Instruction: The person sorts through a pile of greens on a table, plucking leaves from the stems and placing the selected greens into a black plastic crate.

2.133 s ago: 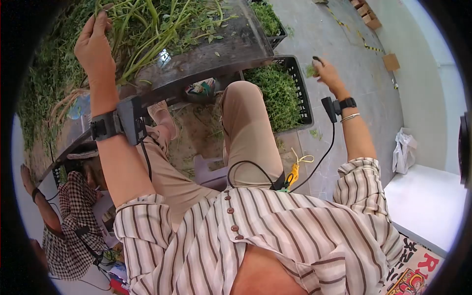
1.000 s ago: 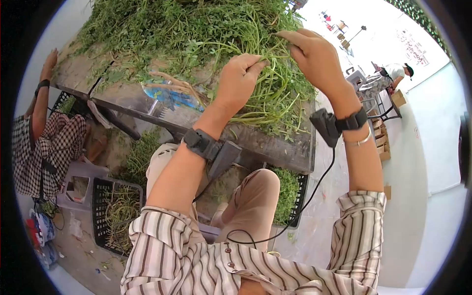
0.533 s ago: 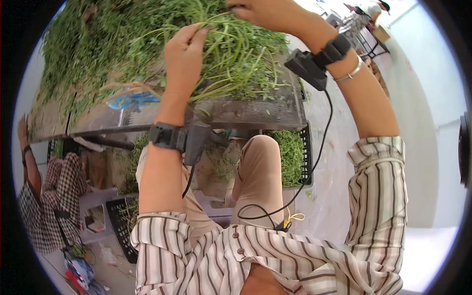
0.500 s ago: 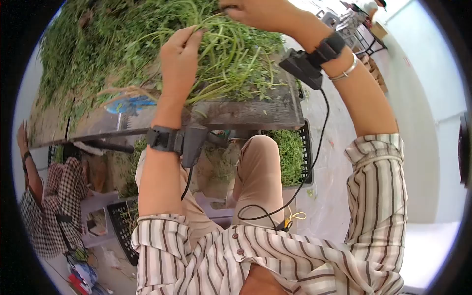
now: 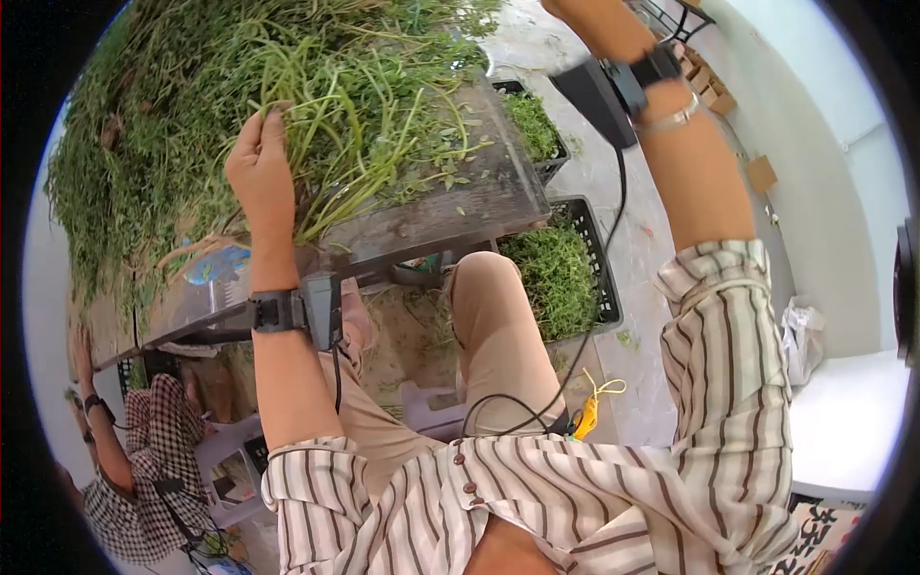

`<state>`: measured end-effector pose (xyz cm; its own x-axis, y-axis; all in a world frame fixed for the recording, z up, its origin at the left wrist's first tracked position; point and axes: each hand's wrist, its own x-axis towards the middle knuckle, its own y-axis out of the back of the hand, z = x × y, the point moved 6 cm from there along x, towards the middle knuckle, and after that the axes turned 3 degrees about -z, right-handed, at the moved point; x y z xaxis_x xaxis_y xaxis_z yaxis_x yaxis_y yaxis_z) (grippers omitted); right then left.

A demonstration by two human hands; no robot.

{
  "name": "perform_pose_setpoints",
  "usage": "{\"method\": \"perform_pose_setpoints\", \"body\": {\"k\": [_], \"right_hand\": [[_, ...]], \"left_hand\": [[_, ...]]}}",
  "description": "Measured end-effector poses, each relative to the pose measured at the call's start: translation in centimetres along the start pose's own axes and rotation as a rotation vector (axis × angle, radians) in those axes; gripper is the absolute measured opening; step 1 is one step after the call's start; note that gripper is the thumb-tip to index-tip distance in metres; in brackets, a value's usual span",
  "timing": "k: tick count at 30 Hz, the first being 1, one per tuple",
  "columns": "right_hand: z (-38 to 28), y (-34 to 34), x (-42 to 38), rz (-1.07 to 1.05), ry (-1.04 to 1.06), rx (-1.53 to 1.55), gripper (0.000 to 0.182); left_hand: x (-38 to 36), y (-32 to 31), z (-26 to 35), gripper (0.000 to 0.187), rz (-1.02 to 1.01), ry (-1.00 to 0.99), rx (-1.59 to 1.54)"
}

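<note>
My left hand (image 5: 264, 172) is closed in a pinch on green stems (image 5: 340, 110) over the dark table (image 5: 422, 222). The stems fan out from its fingertips to the right, beside a large heap of leafy greens (image 5: 182, 86). Only a sliver of my right hand (image 5: 560, 6) shows at the top edge, right of the heap. Its fingers are out of the frame, so what it holds is hidden. Below my left hand's fingers, by the wrist, lie a tan strip (image 5: 196, 249) and a blue item (image 5: 218, 266) on the table.
Black crates with greens stand on the floor, one right of my knee (image 5: 613, 299) and one beyond the table corner (image 5: 551, 171). At the left sits a co-worker in checked clothes (image 5: 153, 460), one hand at the table edge. Cardboard boxes (image 5: 714, 94) stand by the wall.
The view has turned to the right. My right hand has moved up and away from my left hand, mostly out of the frame. My left hand still pinches stems.
</note>
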<state>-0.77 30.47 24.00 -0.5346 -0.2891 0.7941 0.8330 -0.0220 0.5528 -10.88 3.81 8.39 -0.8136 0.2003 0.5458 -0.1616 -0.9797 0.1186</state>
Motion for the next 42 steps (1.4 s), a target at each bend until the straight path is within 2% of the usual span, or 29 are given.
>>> {"method": "perform_pose_setpoints", "body": {"k": [2, 4, 6, 8, 10, 12, 13, 15, 17, 19, 20, 22, 23, 27, 29, 33, 42], "right_hand": [[3.5, 0.1, -5.4, -0.065, 0.025, -0.132, 0.03], [3.5, 3.6, -11.9, -0.055, -0.681, 0.214, 0.019], [3.4, 3.8, -18.5, -0.164, -0.772, 0.243, 0.025], [2.3, 2.2, -26.9, -0.363, -0.973, 0.322, 0.029], [-0.5, 1.7, -32.3, -0.374, -0.91, 0.194, 0.03], [-3.5, 2.1, -32.9, -0.26, -1.037, 0.312, 0.03], [-4.7, 2.4, -31.9, -0.259, -1.048, 0.31, 0.03], [-6.3, 3.4, -28.4, -0.052, -1.061, 0.424, 0.029], [-8.0, 3.0, -25.3, 0.09, -0.847, 0.434, 0.028], [-10.2, 2.2, -22.6, 0.139, -0.681, 0.409, 0.023], [-10.8, 1.3, -22.3, 0.149, -0.685, 0.415, 0.023], [-12.6, -1.2, -21.7, 0.014, -0.596, 0.398, 0.017], [-12.9, -1.5, -21.7, 0.02, -0.596, 0.312, 0.012], [-12.8, -1.8, -22.2, 0.039, -0.663, 0.32, 0.011], [-12.7, -1.7, -22.4, 0.056, -0.659, 0.315, 0.01], [-12.6, -1.7, -22.6, 0.099, -0.655, 0.32, 0.01], [-12.7, -1.6, -22.7, 0.159, -0.657, 0.321, 0.008]], "left_hand": [[-0.2, -0.1, 0.1, 0.023, 0.028, -0.016, 0.018], [-0.3, -0.2, 0.3, 0.024, -0.009, -0.019, 0.064], [-0.6, -0.6, 0.5, 0.024, -0.011, -0.031, 0.107], [-0.7, -0.7, 0.1, 0.024, -0.052, -0.006, 0.182], [-0.9, -1.0, 0.6, 0.025, -0.028, -0.066, 0.237], [-0.8, -1.0, 0.0, 0.026, -0.058, -0.052, 0.301], [-0.8, -1.0, -0.1, 0.026, -0.05, -0.076, 0.323], [-0.5, -0.8, -1.1, 0.027, -0.045, -0.114, 0.354], [-0.7, -0.8, -1.5, 0.027, -0.035, -0.096, 0.351], [-0.9, -0.6, -1.2, 0.027, -0.032, -0.048, 0.366], [-0.9, -0.5, -1.1, 0.027, -0.033, -0.056, 0.375], [-1.1, 0.0, -1.7, 0.027, -0.025, -0.057, 0.445], [-1.1, 0.1, -2.0, 0.027, -0.019, -0.066, 0.432], [-1.9, 0.8, -2.8, 0.027, 0.015, -0.096, 0.353], [-1.5, 1.7, -3.5, 0.027, 0.05, -0.028, 0.292], [-1.1, 1.8, -3.7, 0.027, 0.034, -0.104, 0.368], [-0.7, 1.6, -4.3, 0.028, 0.028, -0.101, 0.375]]}}
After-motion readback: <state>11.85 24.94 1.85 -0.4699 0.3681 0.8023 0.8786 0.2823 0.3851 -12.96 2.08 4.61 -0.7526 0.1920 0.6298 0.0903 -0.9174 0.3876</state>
